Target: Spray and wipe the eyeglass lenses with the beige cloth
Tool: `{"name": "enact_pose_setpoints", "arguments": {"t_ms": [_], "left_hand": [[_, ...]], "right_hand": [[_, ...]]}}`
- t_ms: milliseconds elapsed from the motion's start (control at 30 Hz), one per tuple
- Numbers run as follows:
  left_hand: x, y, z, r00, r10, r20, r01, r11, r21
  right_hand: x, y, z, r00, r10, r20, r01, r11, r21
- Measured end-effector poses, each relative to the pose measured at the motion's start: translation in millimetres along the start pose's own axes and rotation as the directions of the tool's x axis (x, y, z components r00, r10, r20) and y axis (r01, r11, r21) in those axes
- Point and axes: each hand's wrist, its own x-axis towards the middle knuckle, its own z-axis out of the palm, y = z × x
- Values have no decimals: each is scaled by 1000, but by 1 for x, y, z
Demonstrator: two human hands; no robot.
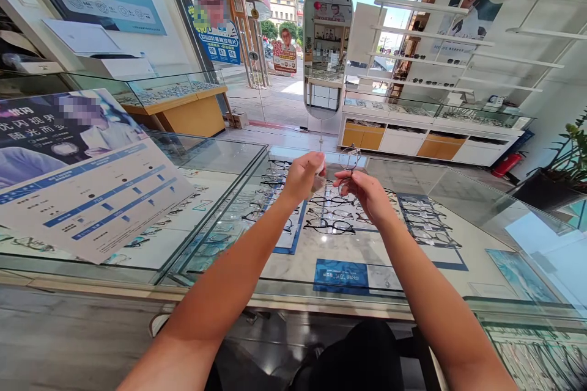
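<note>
Above the glass counter, my right hand (368, 194) pinches a pair of glasses (351, 157) with a thin frame. The round rim stands up above the fingers. Just to the left, my left hand (301, 177) is closed in a fist with the thumb on top. Something small and whitish shows at its right side, too small to make out. A narrow gap separates the two hands. Under the glass, several dark-framed glasses (329, 226) lie in rows below my hands.
A printed price board (105, 195) leans on the counter at the left. An oval mirror (326, 43) stands behind the counter. Blue leaflets (342, 276) lie by the near edge. A potted plant (568, 156) and a fire extinguisher (507, 164) are at the right.
</note>
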Motion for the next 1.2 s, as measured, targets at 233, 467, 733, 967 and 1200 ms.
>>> {"name": "enact_pose_setpoints", "arguments": {"t_ms": [233, 467, 733, 967, 1200], "left_hand": [[-8, -4, -1, 989, 150, 18, -146, 915, 377], [-5, -1, -1, 985, 171, 26, -172, 960, 220], [-11, 2, 1, 975, 62, 213, -154, 879, 451], [0, 4, -15, 991, 32, 130, -72, 946, 315], [48, -25, -101, 946, 46, -320, 38, 967, 250]], "right_hand": [[-4, -1, 9, 993, 22, 113, -23, 1000, 3], [1, 1, 8, 999, 27, -22, -25, 995, 96], [5, 4, 7, 989, 55, -136, -21, 971, 240], [4, 0, 7, 986, 96, -138, -39, 927, 372], [5, -6, 0, 980, 123, -155, -42, 894, 446]]}}
